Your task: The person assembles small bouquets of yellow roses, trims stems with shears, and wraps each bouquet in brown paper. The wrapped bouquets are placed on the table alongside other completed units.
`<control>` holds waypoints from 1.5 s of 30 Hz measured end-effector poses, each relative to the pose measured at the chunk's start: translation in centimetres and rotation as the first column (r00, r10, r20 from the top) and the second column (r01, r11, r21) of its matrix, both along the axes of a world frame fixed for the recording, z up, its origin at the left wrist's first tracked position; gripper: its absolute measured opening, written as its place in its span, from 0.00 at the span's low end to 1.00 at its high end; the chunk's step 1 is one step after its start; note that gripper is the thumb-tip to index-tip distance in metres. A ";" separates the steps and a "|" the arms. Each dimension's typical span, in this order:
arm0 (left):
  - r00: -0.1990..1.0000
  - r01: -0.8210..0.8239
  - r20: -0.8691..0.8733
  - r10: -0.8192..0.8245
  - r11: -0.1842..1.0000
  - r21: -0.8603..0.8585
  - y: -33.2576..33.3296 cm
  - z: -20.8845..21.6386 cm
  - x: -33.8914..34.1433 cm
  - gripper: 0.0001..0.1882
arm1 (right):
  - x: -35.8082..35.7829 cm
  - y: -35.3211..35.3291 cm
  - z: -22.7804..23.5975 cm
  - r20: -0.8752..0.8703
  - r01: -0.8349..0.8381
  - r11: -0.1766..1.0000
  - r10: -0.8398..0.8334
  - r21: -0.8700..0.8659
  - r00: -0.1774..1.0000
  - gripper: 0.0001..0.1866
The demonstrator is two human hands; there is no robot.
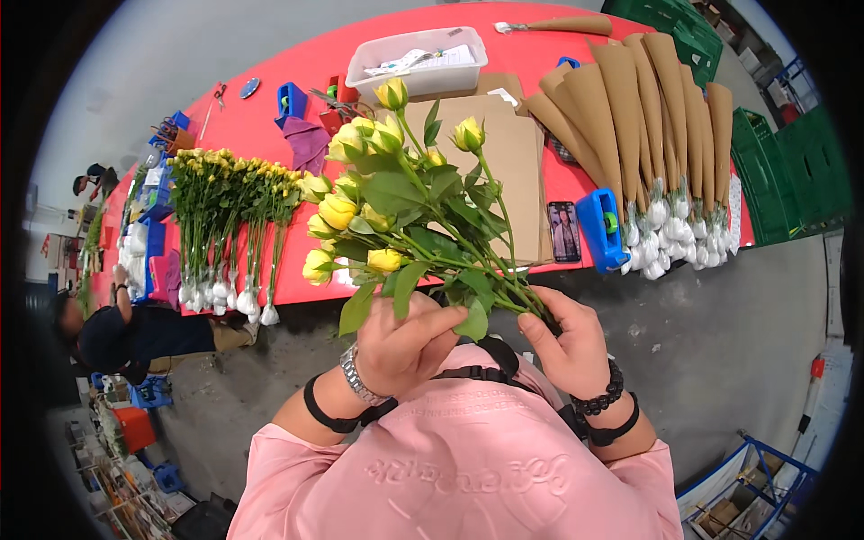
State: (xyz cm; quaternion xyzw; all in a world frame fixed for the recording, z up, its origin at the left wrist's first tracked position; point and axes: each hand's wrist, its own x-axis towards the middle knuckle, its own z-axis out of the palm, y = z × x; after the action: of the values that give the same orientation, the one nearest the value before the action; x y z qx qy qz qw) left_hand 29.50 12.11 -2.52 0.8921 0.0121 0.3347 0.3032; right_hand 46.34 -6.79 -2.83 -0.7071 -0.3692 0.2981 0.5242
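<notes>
A loose bunch of yellow roses [423,193] with long green leafy stems slants in front of me, its blooms toward the far left. My right hand [569,346] is closed round the lower stems, thumb on the near side. Under the blooms, my left hand [409,340] has its fingers curled in, the index fingertip against a green leaf [474,319]. What those fingers hold, if anything, is hidden. Behind the bunch lie flat sheets of brown paper [513,148] on the red table [306,76].
More yellow roses [225,193] with white-wrapped stem ends line the table's left. Brown paper cones [621,108] with white ends lie at the right, near a blue tape dispenser [601,229] and a phone [564,231]. Green crates [765,175] stand beyond; a co-worker [135,337] is at the left.
</notes>
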 end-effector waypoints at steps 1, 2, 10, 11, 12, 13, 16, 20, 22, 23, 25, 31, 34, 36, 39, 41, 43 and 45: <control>1.000 0.005 -0.020 -0.006 1.000 -0.008 1.2 -0.5 0.0 0.20 | 0.2 0.9 -0.1 0.016 0.002 1.000 -0.001 -0.018 1.000 0.18; 0.999 0.010 -0.040 -0.011 1.000 -0.016 2.4 -0.8 0.0 0.21 | 0.5 1.9 -0.1 0.031 0.003 0.999 -0.002 -0.035 1.000 0.19; 0.999 0.018 -0.035 -0.022 0.996 -0.089 9.8 -2.2 1.8 0.20 | 1.4 9.4 -1.1 0.072 0.018 0.995 -0.010 -0.102 0.997 0.29; 0.998 0.020 -0.065 -0.026 0.995 -0.093 10.5 -2.1 2.0 0.20 | 1.5 10.0 -1.6 0.112 0.028 0.997 -0.019 -0.075 0.994 0.30; 0.998 0.036 -0.055 -0.041 0.994 -0.105 11.1 -2.2 2.1 0.20 | 1.5 10.6 -1.6 0.113 0.051 0.995 -0.041 -0.087 0.993 0.29; 0.997 0.049 -0.045 -0.055 0.993 -0.111 11.7 -2.4 2.3 0.20 | 1.6 11.2 -1.8 0.115 0.073 0.993 -0.062 -0.093 0.991 0.29; 0.998 0.057 0.024 -0.054 0.988 -0.143 12.8 -3.4 2.2 0.18 | 2.3 12.3 -2.8 0.215 0.110 0.988 -0.086 -0.104 0.973 0.26; 0.987 0.156 -0.015 -0.161 0.973 -0.168 14.8 -6.5 1.8 0.11 | 3.6 13.6 -1.7 0.393 0.095 0.988 -0.041 -0.118 0.919 0.21; 0.984 0.047 -0.149 -0.096 0.953 -0.298 14.7 -9.5 3.4 0.07 | 4.7 13.8 -1.6 0.477 0.099 0.985 -0.021 -0.139 0.879 0.19; 0.974 -0.015 -0.218 -0.066 0.936 -0.352 14.5 -11.6 4.3 0.06 | 5.2 13.9 -1.5 0.519 0.097 0.984 -0.007 -0.147 0.855 0.18; 0.921 -0.048 -0.385 -0.053 0.968 -0.248 14.9 -17.5 4.9 0.13 | 5.9 13.9 -1.6 0.450 0.112 0.976 -0.017 -0.186 0.893 0.14; 0.775 -0.297 -0.507 0.378 0.925 0.235 16.1 -25.0 3.6 0.28 | 8.3 12.5 -3.4 0.135 0.154 0.975 -0.133 -0.159 0.982 0.14; 0.702 -0.426 -0.522 0.485 0.873 0.239 17.3 -27.9 -0.3 0.25 | 10.1 12.2 -3.6 -0.010 0.078 0.981 -0.081 -0.177 0.997 0.15; 0.631 -0.473 -0.607 0.483 0.860 0.192 18.5 -30.3 -4.1 0.19 | 10.9 12.3 -3.5 -0.113 0.050 0.985 -0.070 -0.164 0.991 0.16; 0.346 -0.506 -0.844 0.411 0.839 0.201 19.7 -32.7 -9.4 0.14 | 12.2 12.6 -3.5 -0.214 0.019 0.988 -0.052 -0.153 0.976 0.15; 0.095 -0.438 -0.919 0.382 0.845 0.306 19.3 -30.6 -10.8 0.13 | 12.9 12.8 -3.9 -0.239 0.003 0.987 -0.042 -0.158 0.970 0.15; -0.053 -0.407 -0.945 0.324 0.857 0.316 19.5 -26.8 -10.0 0.13 | 13.7 12.7 -4.3 -0.255 -0.001 0.986 -0.042 -0.167 0.966 0.15; -0.108 -0.470 -0.973 0.204 0.852 0.231 19.2 -24.2 -6.2 0.12 | 14.4 12.8 -4.6 -0.276 -0.004 0.985 -0.044 -0.170 0.960 0.15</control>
State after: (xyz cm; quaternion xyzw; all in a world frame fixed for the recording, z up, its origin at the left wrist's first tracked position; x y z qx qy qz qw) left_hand 23.34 31.31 -26.72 0.7917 0.4795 -0.3265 0.1916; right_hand 60.69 6.00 -7.39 -0.7037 -0.2576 0.4197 0.5121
